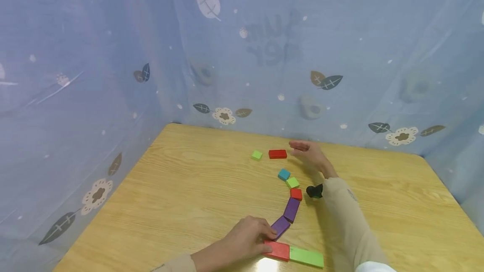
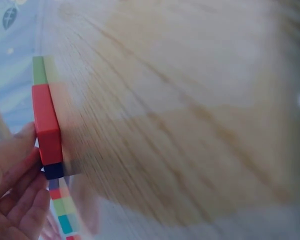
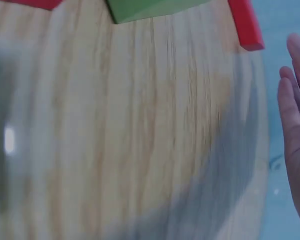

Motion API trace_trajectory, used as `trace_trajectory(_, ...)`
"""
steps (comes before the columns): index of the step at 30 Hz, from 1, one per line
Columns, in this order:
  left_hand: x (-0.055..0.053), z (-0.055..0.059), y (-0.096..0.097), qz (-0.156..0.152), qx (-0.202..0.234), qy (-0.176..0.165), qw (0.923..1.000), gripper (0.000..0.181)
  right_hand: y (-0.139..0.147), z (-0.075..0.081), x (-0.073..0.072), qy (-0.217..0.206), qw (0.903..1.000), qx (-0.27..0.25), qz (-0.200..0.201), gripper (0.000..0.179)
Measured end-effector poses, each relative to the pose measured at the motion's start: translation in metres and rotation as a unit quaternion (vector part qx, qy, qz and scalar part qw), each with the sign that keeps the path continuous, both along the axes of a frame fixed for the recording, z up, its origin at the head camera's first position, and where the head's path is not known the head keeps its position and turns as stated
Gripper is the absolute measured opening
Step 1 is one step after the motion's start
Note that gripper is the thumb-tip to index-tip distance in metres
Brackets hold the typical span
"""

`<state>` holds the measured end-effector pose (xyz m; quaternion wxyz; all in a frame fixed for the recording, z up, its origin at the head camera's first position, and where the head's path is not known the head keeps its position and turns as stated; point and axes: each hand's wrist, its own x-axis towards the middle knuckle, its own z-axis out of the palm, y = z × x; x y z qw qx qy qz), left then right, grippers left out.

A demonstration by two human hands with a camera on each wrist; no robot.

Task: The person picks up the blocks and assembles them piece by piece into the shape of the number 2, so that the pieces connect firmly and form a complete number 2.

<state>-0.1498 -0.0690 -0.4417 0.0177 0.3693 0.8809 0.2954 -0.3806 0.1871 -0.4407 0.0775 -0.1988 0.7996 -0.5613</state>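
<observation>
Red block (image 1: 280, 251): lies on the near part of the bench (image 1: 189, 188), end to end with a long green block (image 1: 307, 257), just before a purple block (image 1: 281, 226). Left hand (image 1: 245, 238): bends fingers narrowly there, touching the red block with the thumb and the purple block with fingertips; cannot tell whether pinching either. Right hand (image 1: 309, 155): holds fingers straight, just beside a far red block (image 1: 277, 154).

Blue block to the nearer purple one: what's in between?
Between the blue block and nearer purple block: a light green block, then a small red block. Head view shows it.
</observation>
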Motion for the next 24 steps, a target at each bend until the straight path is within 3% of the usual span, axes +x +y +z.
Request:
trace_trajectory(4, 0.000, -0.001, 0.000, -0.001, -0.004, -0.004, 1.0000, 0.025, -0.010, -0.001, -0.005, 0.001, 0.9987, 0.040, 0.031, 0.047)
trace_trajectory(7, -0.001, -0.001, -0.001, -0.003, -0.005, 0.002, 1.0000, 0.025, -0.019, 0.001, -0.008, 0.017, 0.9965, 0.075, 0.033, 0.046)
trace_trajectory(10, -0.001, -0.001, -0.001, -0.005, -0.006, 0.010, 0.9999, 0.025, -0.021, 0.000, -0.014, 0.066, 0.9909, 0.111, 0.038, 0.039)
trace_trajectory(11, -0.001, 0.000, -0.001, -0.006, -0.007, 0.010, 0.9999, 0.025, -0.017, -0.009, -0.023, 0.085, 0.9901, 0.099, 0.052, 0.037)
trace_trajectory(14, -0.001, 0.001, 0.001, -0.006, -0.010, 0.010, 0.9999, 0.025, -0.013, -0.011, -0.025, 0.103, 0.9877, 0.103, 0.057, 0.033)
trace_trajectory(17, -0.001, 0.001, 0.002, -0.007, -0.013, 0.012, 0.9998, 0.025, -0.007, -0.009, -0.022, 0.059, 0.9931, 0.099, 0.022, 0.034)
trace_trajectory(19, -0.001, 0.002, 0.003, -0.006, -0.015, 0.012, 0.9998, 0.025, -0.006, 0.002, -0.012, 0.020, 0.9939, 0.106, -0.021, 0.035)
trace_trajectory(24, 0.001, 0.003, 0.001, 0.006, -0.023, 0.006, 0.9997, 0.025, -0.002, 0.008, -0.006, 0.006, 0.9933, 0.061, -0.098, 0.040)
